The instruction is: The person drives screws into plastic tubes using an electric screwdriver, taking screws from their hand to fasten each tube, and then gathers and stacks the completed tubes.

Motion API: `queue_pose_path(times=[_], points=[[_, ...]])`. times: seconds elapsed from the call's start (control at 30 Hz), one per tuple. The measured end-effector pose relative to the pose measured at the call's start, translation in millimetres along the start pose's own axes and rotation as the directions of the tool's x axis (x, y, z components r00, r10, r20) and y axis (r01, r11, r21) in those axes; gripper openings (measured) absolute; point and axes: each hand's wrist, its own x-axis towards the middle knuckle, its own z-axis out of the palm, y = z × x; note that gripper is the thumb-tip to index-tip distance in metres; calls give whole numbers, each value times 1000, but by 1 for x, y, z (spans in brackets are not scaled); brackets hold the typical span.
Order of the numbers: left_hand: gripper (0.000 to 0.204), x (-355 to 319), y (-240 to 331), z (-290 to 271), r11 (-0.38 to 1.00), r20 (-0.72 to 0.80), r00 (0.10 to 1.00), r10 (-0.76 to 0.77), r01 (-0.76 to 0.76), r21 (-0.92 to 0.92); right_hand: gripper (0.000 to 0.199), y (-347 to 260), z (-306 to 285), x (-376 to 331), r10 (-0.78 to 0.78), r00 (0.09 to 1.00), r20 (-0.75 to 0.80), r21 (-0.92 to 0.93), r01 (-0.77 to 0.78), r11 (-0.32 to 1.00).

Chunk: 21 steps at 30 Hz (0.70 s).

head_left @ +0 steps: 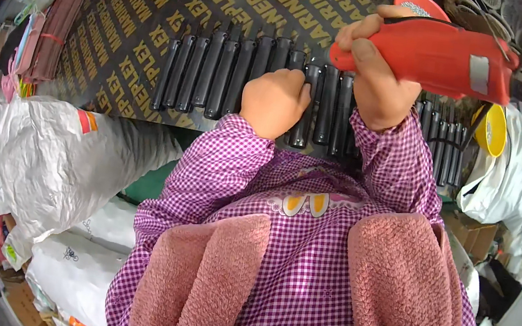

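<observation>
Black elongated handles [210,72], each with a narrower dark end pointing away from me, lie side by side in a long row along the table's near edge. My left hand [274,101] is closed over the middle of the row, its fingers curled at one black handle [306,113]. Above the right part of the row, my right hand [382,86] grips a red power tool [439,58] with a grey patch and a black cord, held up and roughly level. Its working tip is hidden. Behind it shows a red dish [423,4] with small silvery metal pieces.
A dark printed board [119,30] forms the tabletop. More black handles [446,149], seemingly banded together, lie at the right beside a yellow bowl [491,130] and a white bag [517,166]. Stacked pinkish bundles [55,34] stand at the left, above a large silvery-white sack [67,162].
</observation>
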Motion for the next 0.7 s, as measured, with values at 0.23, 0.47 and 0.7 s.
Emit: queue_pose_path(times=[0.23, 0.47, 0.7], points=[[15, -3, -2, 4, 996, 57, 998, -8, 3, 89, 41, 16, 4, 3, 106, 991, -88, -68, -112, 991], [12, -5, 4, -3, 995, 87, 996, -8, -1, 100, 41, 28, -3, -6, 158, 982, -103, -246, -179, 953], [13, -11, 2, -7, 994, 180, 983, 34, -52, 93, 33, 32, -1, -16, 241, 970, -34, -210, -243, 947]])
